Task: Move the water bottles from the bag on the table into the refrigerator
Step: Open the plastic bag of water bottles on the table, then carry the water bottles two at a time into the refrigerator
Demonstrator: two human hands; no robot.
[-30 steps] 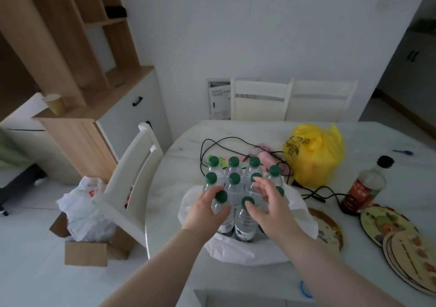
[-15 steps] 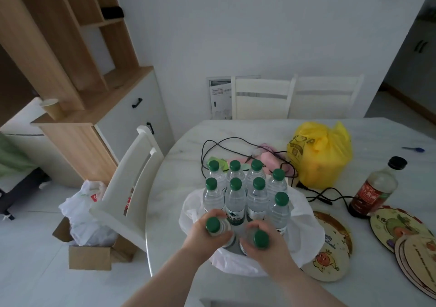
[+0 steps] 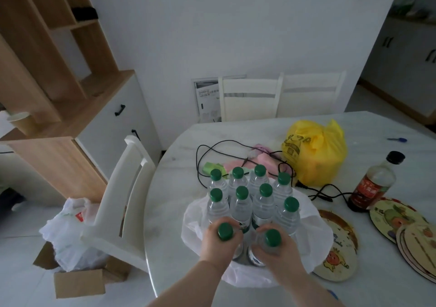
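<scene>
Water bottles (image 3: 242, 209): ten with green caps, all in the white bag (image 3: 313, 243) on the table (image 3: 174, 212). Two are in hand and eight stand in two rows just beyond the fingertips.
Left hand (image 3: 217, 247): fingers are wrapped round the neck of the left front bottle (image 3: 225, 231), whose cap shows above the knuckles.
Right hand (image 3: 279, 257): fingers are wrapped the same way round the right front bottle (image 3: 272, 238), just beside the left one.
Change: a second ago both hands were reaching in, fingers spread over the front caps. Both grips are now closed, and the two bottles stand drawn back from the pack toward the person.
Bases: hidden under the hands, so it cannot be told whether they have left the bag.
Beyond the fingers: a black cable (image 3: 207, 146), then the yellow bag (image 3: 316, 153). A sauce bottle (image 3: 372, 184) stands well to the right.
Refrigerator: not in view.
Assessment: the first pair is judged secured. Lift-out and carry are outstanding, and eight bottles await further trips.
</scene>
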